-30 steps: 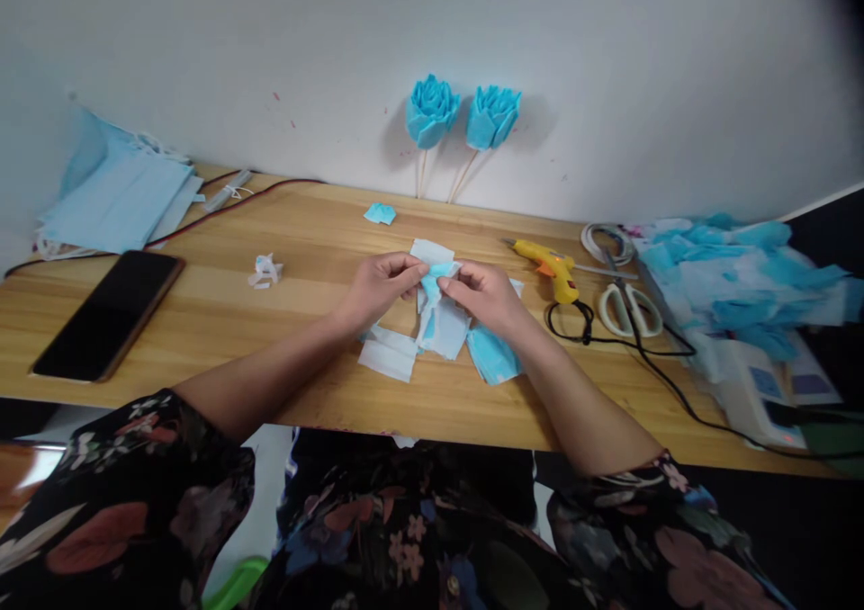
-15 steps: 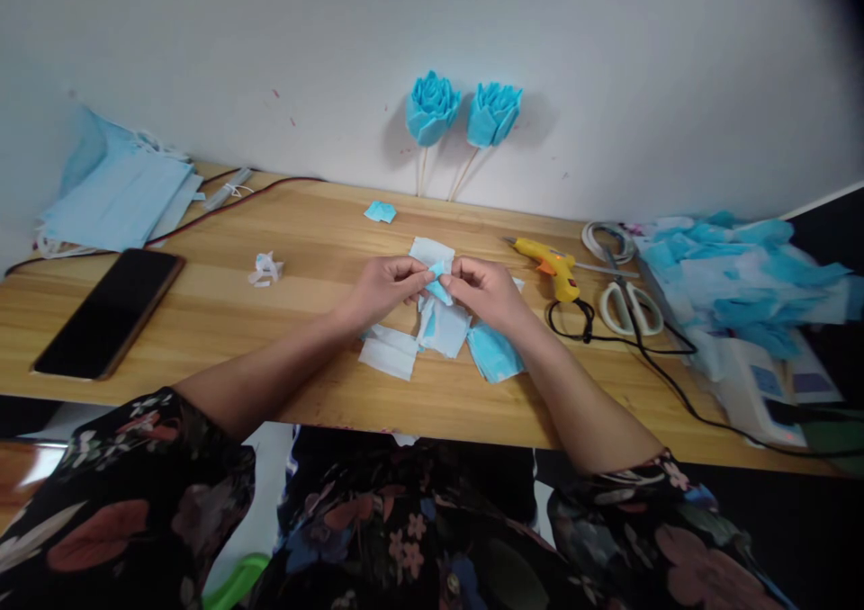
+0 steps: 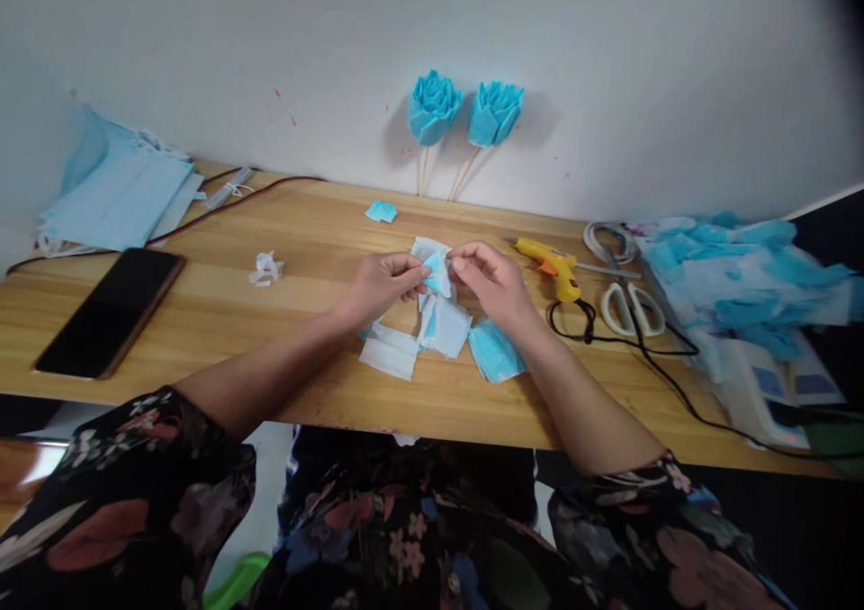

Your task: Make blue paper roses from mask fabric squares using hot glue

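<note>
Between my hands, above the middle of the table, is a small folded piece of blue and white mask fabric [image 3: 437, 273]. My left hand [image 3: 386, 286] pinches its left side between thumb and fingers. The thumb and forefinger of my right hand [image 3: 491, 279] close on its upper right edge. Beneath and around my hands lie cut white fabric pieces [image 3: 390, 352], another white piece with some blue showing [image 3: 445, 327], and a blue piece [image 3: 496, 351] by my right wrist. A further white piece [image 3: 424, 246] shows partly behind the held fabric.
Two blue fabric flowers [image 3: 434, 108] on sticks lean at the wall. To the right are a yellow glue gun [image 3: 554, 264], scissors [image 3: 631, 309], a cable and a heap of blue fabric [image 3: 742, 268]. At left lie a phone [image 3: 110, 311], face masks [image 3: 125, 192] and white scraps [image 3: 266, 269].
My right hand has shifted slightly up and right, its fingers moving to the fabric's upper edge. The folded piece has opened out a little and shows more white.
</note>
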{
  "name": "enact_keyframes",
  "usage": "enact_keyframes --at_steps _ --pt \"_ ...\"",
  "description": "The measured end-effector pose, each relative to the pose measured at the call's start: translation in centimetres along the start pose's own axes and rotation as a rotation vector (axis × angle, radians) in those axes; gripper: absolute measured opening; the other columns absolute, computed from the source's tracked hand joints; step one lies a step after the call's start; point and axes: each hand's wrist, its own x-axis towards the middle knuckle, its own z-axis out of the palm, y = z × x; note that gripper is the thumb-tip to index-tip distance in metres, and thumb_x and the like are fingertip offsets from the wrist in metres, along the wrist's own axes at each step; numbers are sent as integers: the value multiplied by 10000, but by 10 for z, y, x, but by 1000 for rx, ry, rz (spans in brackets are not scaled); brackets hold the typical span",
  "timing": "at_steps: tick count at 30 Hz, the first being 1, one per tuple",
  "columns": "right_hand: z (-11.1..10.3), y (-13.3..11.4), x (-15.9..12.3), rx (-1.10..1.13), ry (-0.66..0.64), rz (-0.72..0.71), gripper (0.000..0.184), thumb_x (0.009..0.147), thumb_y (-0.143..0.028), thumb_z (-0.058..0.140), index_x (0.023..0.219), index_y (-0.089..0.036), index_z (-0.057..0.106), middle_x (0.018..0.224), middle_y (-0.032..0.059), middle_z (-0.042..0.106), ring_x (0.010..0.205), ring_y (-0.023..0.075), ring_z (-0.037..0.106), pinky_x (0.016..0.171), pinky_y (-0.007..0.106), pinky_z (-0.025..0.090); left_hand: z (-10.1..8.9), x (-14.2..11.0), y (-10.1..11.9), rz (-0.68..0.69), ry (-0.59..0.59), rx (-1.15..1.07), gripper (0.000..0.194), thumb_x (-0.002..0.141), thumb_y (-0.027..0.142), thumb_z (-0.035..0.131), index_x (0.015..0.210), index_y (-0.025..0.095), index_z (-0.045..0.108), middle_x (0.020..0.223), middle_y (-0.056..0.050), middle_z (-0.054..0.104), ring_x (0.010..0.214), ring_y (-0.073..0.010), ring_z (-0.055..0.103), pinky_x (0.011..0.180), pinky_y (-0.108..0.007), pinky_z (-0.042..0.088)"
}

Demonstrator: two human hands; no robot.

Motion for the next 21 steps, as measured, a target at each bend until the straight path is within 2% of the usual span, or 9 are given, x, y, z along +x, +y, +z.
enact_keyframes --at_steps 4,6,10,15,21 --pt "0 -5 -1 -94 17 -60 178 877 -409 654 906 -234 646 810 2 665 730 147 595 668 288 476 0 0 3 23 15 7 299 784 403 762 697 141 648 634 -11 652 548 -72 524 571 -218 450" --pt "0 -8 -1 -162 -6 -105 166 842 -382 682 902 -234 637 891 13 696 786 162 625 713 310 498 0 0 3 34 29 3 307 779 413 765 693 144 648 624 -9 648 545 -75 529 568 -220 453" --pt "2 -10 -2 -247 -23 -147 240 782 -372 731 943 -241 612 1048 38 723 924 204 661 834 375 519 0 1 2 42 49 1 307 775 424 767 703 147 657 622 -6 645 553 -80 541 566 -220 454" --pt "5 -9 -4 -294 73 -208 250 788 -352 729 956 -254 572 1117 59 718 1065 236 662 888 411 524 0 1 2 29 56 -10 304 767 414 776 699 142 659 623 -6 645 552 -80 542 560 -221 450" --pt "7 -1 -2 -372 50 -291 153 797 -304 724 898 -256 619 1141 69 724 1103 251 657 934 439 513 0 2 2 26 62 -11 282 773 389 776 694 143 663 614 -1 640 549 -79 539 565 -223 460"
